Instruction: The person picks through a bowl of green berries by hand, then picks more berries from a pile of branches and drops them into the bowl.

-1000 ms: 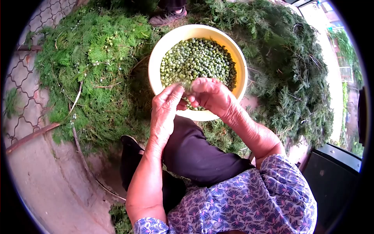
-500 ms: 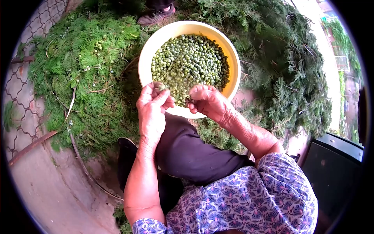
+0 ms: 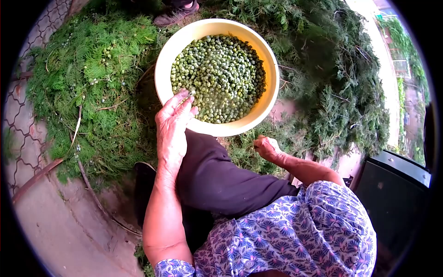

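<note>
My left hand [image 3: 173, 122] is over the lower left rim of a pale yellow basin [image 3: 162, 76], its fingers bent together above the contents. Whatever lies between its fingertips is too small to tell. Inside the basin is a heap of small round green cones [image 3: 221, 78]. My right hand [image 3: 267, 148] is closed, outside the basin at its lower right, low over green conifer sprigs [image 3: 249, 159]. Its fingertips are partly hidden, so I cannot see what they hold, if anything.
Piles of cut conifer branches [image 3: 87, 87] lie to the left, and darker ones [image 3: 341, 87] to the right. Another person's shoe [image 3: 175, 16] is behind the basin. A dark box [image 3: 392, 198] stands at the right. Bare sticks [image 3: 39, 177] lie on the paving at the left.
My right hand has moved from above the basin down and right to the sprigs outside it. The left hand stays by the rim, with its fingers a little higher in view.
</note>
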{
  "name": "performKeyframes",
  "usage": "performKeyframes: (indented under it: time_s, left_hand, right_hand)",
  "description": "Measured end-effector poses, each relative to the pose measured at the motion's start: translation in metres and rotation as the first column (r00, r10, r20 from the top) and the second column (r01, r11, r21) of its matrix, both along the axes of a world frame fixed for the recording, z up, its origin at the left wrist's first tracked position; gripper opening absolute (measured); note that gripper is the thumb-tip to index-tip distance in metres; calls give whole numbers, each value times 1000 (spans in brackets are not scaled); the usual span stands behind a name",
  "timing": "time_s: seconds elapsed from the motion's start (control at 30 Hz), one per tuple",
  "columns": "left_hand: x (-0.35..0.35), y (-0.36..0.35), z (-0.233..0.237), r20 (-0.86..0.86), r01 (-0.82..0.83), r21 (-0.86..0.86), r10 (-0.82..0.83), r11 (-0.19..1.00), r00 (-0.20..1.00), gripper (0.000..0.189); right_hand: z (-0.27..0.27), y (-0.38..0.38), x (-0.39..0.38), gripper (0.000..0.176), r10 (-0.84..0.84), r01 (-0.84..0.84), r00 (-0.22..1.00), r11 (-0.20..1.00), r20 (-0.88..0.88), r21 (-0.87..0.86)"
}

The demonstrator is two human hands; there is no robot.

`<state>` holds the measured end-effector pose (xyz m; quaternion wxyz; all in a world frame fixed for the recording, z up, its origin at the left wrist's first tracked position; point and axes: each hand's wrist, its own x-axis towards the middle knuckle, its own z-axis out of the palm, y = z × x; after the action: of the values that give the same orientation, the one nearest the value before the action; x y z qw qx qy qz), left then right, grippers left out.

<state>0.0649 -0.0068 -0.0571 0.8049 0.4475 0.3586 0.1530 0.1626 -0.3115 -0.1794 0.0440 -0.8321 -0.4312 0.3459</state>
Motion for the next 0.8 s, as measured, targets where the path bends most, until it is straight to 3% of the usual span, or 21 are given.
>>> performKeyframes:
  time_s: [0.1,0.17,0.23,0.27,0.3,0.37,0.43,0.5,0.57,0.63,0.7,0.8]
  left_hand:
    - [-1,2,-1,33,-23,-33,24,999,999,40]
    - [0,5,0,56,-23,-21,24,1000,998,38]
    - [1,5,4,65,-19,3,19,1000,998,36]
    - [0,6,6,72,-17,26,15,1000,997,34]
    - [0,9,10,78,-16,28,14,999,997,34]
    - [-6,14,19,56,-64,31,63,997,996,27]
    - [-15,24,33,45,-142,22,141,990,989,26]
    - [-25,31,46,38,-249,28,248,968,968,22]
    - [-41,39,48,25,-302,30,301,953,953,23]
    - [-54,43,51,-23,-322,31,323,946,946,23]
    - [-65,45,53,-37,-325,22,326,945,945,23]
    - [-76,47,56,-57,-296,33,298,954,953,25]
  right_hand:
    - [-14,8,-2,16,47,-48,994,999,-96,-8]
    - [-28,6,-3,18,89,-78,989,993,-118,91]
    - [-6,24,-3,21,100,-96,982,995,-160,34]
    - [1,30,-4,27,61,-33,984,986,-170,162]
    - [4,41,-1,27,61,-33,985,986,-164,164]
    - [8,64,9,40,-189,228,973,863,-132,451]
    - [5,91,29,64,-340,361,932,841,-125,403]
    - [-11,110,56,98,-485,483,873,845,-55,229]
    - [-30,122,78,109,-510,467,857,830,78,305]
    - [-45,135,94,118,-561,527,827,796,39,297]
    - [-67,149,101,131,-625,594,780,760,43,262]
    - [-49,182,101,138,-689,684,722,725,68,86]
